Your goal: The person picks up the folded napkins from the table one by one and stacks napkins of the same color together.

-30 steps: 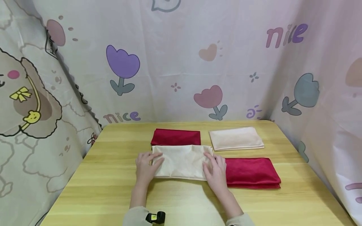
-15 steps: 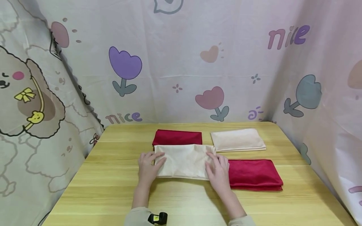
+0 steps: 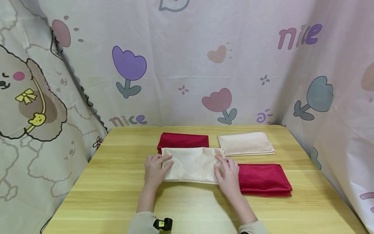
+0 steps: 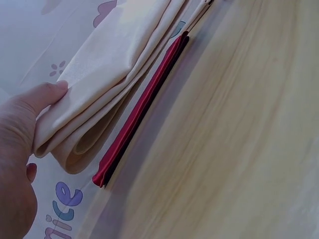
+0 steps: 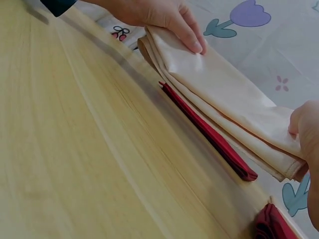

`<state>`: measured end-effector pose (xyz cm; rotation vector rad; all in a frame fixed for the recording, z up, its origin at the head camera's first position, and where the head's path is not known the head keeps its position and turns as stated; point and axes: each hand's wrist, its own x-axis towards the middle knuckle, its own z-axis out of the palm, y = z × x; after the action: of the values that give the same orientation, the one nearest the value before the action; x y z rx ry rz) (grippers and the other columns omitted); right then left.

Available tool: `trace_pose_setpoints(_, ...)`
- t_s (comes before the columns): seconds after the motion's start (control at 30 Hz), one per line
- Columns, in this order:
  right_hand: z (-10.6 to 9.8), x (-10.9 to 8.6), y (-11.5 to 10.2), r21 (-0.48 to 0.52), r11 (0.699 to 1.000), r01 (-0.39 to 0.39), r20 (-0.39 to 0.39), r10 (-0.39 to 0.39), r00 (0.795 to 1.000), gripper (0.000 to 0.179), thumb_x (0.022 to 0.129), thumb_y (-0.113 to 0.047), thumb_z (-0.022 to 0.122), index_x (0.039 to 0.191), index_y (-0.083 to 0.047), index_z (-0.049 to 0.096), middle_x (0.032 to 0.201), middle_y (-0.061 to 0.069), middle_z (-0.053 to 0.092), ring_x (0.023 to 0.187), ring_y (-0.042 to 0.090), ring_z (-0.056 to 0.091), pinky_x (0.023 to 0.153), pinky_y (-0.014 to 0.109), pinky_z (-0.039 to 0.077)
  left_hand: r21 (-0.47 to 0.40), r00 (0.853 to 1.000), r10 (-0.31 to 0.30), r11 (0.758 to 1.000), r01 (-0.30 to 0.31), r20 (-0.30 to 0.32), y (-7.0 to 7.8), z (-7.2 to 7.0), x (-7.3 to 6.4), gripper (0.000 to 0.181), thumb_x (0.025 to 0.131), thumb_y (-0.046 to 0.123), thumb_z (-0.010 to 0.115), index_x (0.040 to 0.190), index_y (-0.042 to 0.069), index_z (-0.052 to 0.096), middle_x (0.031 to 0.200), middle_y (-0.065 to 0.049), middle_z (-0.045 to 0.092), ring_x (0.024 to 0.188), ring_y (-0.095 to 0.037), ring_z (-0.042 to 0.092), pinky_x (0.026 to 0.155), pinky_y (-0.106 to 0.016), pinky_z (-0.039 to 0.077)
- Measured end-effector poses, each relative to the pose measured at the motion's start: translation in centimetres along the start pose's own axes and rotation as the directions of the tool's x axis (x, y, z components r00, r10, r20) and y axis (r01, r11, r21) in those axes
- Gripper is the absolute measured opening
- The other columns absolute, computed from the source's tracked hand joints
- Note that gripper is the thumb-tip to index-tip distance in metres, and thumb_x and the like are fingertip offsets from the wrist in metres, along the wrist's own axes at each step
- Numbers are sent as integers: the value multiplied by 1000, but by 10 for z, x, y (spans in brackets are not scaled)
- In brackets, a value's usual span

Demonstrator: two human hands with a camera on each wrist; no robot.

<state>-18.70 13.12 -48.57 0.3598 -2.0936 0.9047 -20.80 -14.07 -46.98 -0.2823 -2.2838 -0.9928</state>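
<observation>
A folded cream cloth (image 3: pixel 193 165) is held by its two short ends between both hands. My left hand (image 3: pixel 155 170) grips the left end, thumb (image 4: pixel 52 94) on top and the other fingers mostly hidden beneath. At the right end, my right hand (image 3: pixel 229 177) pinches the layers the same way. Both wrist views show the cloth's stacked folds (image 5: pixel 224 109) raised off the table. Behind it, a folded dark red cloth (image 3: pixel 184 140) lies on the table, its near edge covered by the cream one in the head view.
A second folded cream cloth (image 3: pixel 246 143) lies at the back right. Nearer, beside my right hand, is another folded red cloth (image 3: pixel 264 180). The wooden table (image 3: pixel 111 195) ends at a printed curtain (image 3: pixel 175 65) behind and at the sides.
Both hands and the cream cloth between them have shifted slightly right and a little away from me. The other cloths lie where they were; the head view has moved slightly.
</observation>
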Motion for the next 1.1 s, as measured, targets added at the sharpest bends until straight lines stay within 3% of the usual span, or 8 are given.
trace_pose_setpoints(0.27,-4,1,4,-9,1000,15,22,-15,1000,39,75,-2,75,113,-5,68,99,14,55,96,29,44,82,37,29,44,999,51,998,-51,5,0,3,1,22,74,21,85,95,16,79,81,-4,65,82,-17,44,78,-35,28)
trace_pose_setpoints(0.77,-14,7,9,-8,1000,24,44,-24,999,39,76,0,75,114,-4,67,99,15,54,94,30,43,83,37,28,62,996,86,994,-88,35,9,5,9,21,77,21,83,97,16,79,83,-4,67,84,-21,46,78,-36,31)
trace_pose_setpoints(1.1,-17,10,15,-15,998,62,16,-62,998,38,76,2,73,113,-2,67,96,16,53,91,31,43,83,40,28,61,992,116,991,-119,40,14,6,16,22,77,21,83,98,16,79,82,-3,66,86,-20,45,79,-37,32)
